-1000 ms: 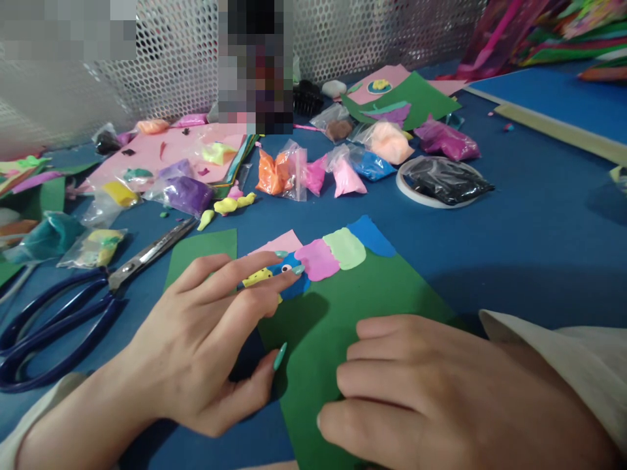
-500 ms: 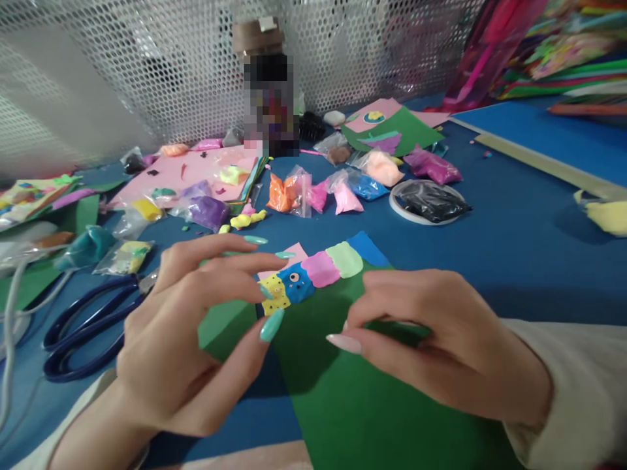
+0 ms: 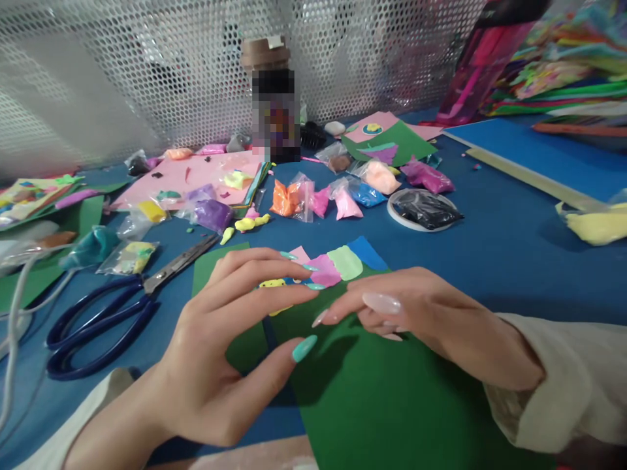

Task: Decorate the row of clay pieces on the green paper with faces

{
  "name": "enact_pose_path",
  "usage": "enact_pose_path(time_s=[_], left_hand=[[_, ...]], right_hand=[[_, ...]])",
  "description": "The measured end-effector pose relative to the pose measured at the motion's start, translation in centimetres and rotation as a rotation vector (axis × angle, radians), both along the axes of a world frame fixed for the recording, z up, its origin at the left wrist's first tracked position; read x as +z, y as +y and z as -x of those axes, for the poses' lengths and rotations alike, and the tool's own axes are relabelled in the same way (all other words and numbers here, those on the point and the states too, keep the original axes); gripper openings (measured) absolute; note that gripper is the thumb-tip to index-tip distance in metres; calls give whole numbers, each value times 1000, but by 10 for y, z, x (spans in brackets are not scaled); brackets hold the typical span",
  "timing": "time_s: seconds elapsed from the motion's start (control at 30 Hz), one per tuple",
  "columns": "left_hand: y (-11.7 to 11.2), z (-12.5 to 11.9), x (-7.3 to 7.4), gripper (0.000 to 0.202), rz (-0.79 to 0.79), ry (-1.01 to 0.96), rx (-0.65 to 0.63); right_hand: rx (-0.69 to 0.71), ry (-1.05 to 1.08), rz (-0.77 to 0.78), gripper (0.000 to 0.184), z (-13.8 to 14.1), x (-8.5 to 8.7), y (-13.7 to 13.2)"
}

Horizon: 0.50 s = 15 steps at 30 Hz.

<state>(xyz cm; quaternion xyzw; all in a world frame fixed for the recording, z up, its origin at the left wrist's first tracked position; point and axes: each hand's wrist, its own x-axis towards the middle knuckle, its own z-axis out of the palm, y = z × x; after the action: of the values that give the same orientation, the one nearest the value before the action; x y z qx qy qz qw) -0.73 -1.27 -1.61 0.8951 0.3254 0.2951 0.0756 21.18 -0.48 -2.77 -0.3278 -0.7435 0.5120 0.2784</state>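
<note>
A row of flat, wavy-edged clay pieces lies across the top of a green sheet (image 3: 372,405): a dotted yellow piece (image 3: 272,284), a blue one mostly hidden, a pink one (image 3: 325,271) and a light green one (image 3: 345,263). Blue paper (image 3: 366,253) shows past the row's right end. My left hand (image 3: 220,346), fingers spread and nothing held, hovers over the row and covers part of it. Close to its fingertips is my right hand (image 3: 416,320), index finger stretched out, thumb apart and other fingers loosely curled. I see nothing in it.
Blue-handled scissors (image 3: 144,294) lie on the left, near white cords (image 3: 18,287). Several clay bags, including an orange one (image 3: 287,198), sit behind the sheet. A round lid with black clay (image 3: 425,209) stands right of them. Behind are a blurred-out cup (image 3: 277,117) and a perforated panel (image 3: 196,85).
My left hand has moved right and its fingers now cover more of the row. My right hand has gone from a pinch to a stretched index finger. The view has shifted slightly.
</note>
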Motion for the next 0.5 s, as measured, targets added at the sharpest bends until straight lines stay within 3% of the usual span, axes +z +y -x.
enact_pose_path(time_s=[0.1, 0.17, 0.3, 0.5], left_hand=[[2, 2, 0, 32, 17, -15, -2], [3, 2, -1, 32, 12, -46, -17], [3, 1, -1, 28, -113, -66, -16], [3, -3, -5, 15, -449, 95, 15]], right_hand=[[92, 228, 355, 39, -2, -4, 3], [122, 315, 460, 41, -2, -7, 5], [183, 398, 609, 56, -2, -10, 6], [197, 356, 664, 67, -1, -6, 3]])
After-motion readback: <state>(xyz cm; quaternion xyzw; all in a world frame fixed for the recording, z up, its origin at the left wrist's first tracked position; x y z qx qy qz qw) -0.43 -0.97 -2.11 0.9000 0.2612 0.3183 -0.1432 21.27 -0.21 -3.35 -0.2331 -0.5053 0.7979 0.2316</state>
